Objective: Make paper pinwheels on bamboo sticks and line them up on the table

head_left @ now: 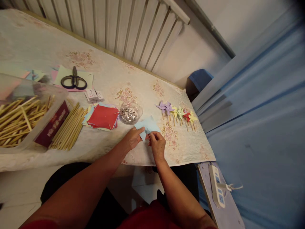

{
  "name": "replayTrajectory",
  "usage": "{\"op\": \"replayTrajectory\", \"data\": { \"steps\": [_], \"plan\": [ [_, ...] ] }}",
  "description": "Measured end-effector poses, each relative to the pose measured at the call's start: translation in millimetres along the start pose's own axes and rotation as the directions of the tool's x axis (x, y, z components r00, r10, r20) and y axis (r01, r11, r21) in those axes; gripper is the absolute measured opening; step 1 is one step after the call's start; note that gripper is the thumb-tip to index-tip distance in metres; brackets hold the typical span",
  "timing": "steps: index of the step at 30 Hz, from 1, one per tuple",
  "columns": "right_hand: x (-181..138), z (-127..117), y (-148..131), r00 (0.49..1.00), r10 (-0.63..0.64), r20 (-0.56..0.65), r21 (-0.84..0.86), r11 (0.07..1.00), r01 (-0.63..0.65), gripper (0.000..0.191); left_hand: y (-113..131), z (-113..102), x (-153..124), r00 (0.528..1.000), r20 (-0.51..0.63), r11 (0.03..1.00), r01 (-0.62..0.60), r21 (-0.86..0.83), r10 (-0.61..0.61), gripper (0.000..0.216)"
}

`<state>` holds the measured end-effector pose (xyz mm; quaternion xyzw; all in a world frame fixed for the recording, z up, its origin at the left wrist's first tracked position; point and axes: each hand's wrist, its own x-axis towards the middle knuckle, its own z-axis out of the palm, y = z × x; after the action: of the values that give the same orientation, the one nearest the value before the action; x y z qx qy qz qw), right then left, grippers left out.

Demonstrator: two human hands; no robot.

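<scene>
A light blue paper square point(150, 122), with parts of it folded or cut apart, is held above the near edge of the table. My left hand point(133, 138) grips its left side, thumb on top. My right hand point(157, 142) is closed at the paper's near right side, fingertips pinched together; whether a small pin sits in them is too small to tell. Just beyond my left hand stands a clear round container point(130, 114) of shiny metal pins. To its left lies a stack of coloured paper squares point(103, 117), red on top.
Finished paper pinwheels point(177, 112) on sticks lie at the right. At the left are a bundle of sticks point(69, 128), a plastic bin point(30, 127) of sticks, scissors point(74, 81) on paper and small boxes point(94, 95). A power strip point(217, 186) lies beyond the table's right corner.
</scene>
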<state>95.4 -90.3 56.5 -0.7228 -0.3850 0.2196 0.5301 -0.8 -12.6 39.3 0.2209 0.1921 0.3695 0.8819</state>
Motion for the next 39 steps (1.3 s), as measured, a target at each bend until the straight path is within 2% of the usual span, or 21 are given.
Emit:
{"op": "replayTrajectory", "data": {
  "steps": [6,14,25,36,39],
  "plan": [
    [1.9,3.5,-7.7,0.993,0.117,-0.022,0.030,0.993,-0.116,0.015,-2.3,4.7,-1.7,1.000,-0.018,0.999,-0.014,0.047,0.015,0.032],
    [4.1,5.5,-4.8,0.986,0.151,-0.067,0.016,0.988,-0.151,0.015,-1.5,5.9,-4.0,0.999,0.050,0.997,-0.017,0.080,0.013,0.030],
    [2.3,5.6,-3.8,0.984,0.148,-0.094,-0.005,0.989,-0.149,0.013,-11.6,3.5,-0.8,0.995,-0.085,0.990,-0.039,0.136,0.051,0.027],
    [0.9,8.1,-2.6,0.985,0.157,-0.067,0.003,0.988,-0.157,0.016,-8.2,9.1,-3.6,0.994,-0.098,0.990,-0.039,0.136,0.052,0.018],
    [6.5,-4.6,-0.5,0.984,0.114,-0.139,-0.022,0.993,-0.118,0.018,-4.8,8.9,-4.4,0.994,-0.102,0.993,-0.024,0.118,0.036,0.025]
  ]
}}
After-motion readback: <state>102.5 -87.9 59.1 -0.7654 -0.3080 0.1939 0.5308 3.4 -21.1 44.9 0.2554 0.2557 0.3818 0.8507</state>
